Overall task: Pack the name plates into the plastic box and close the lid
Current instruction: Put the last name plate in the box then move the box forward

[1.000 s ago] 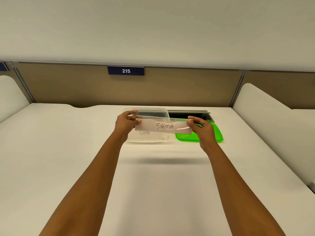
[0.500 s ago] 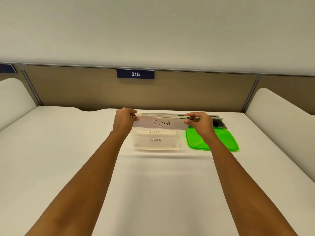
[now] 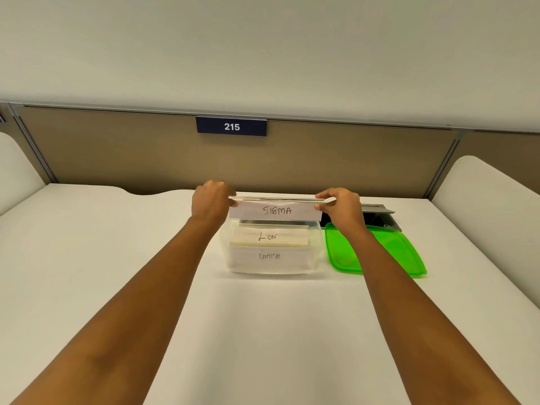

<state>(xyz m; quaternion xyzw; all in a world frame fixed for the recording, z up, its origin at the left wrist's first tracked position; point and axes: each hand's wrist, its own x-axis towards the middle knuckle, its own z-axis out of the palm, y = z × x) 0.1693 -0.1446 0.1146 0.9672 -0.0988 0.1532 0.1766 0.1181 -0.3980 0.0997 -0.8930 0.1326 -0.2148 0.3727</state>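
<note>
White desk point(image 3: 263, 331) carries everything, tan partition point(image 3: 321, 159) along its far edge with a dark "215" sign point(image 3: 231, 126). Clear plastic box point(image 3: 273, 247) sits toward the desk's far edge, about centre, long axis running left-right; two name plates are already inside, "LION" plate point(image 3: 270, 236) behind, a plate with a smeared word point(image 3: 270, 257) against the near wall, both facing the camera, long axes left-right. Green lid point(image 3: 377, 249) lies flat just right of the box, off it; a dark grey tray-like item point(image 3: 380, 214) lies behind the lid. "SIGMA" name plate point(image 3: 276, 209) is held over the box's far rim, level, long axis left-right parallel to the box, text face toward the camera, upright; whether its lower edge touches the box, cannot tell. Both forearms stretch forward from the near edge, slightly converging. Left hand point(image 3: 211, 201) pinches the plate's left end, fingers curled over the top edge. Right hand point(image 3: 340, 207) pinches the right end, thumb and forefinger closed on the top corner.
</note>
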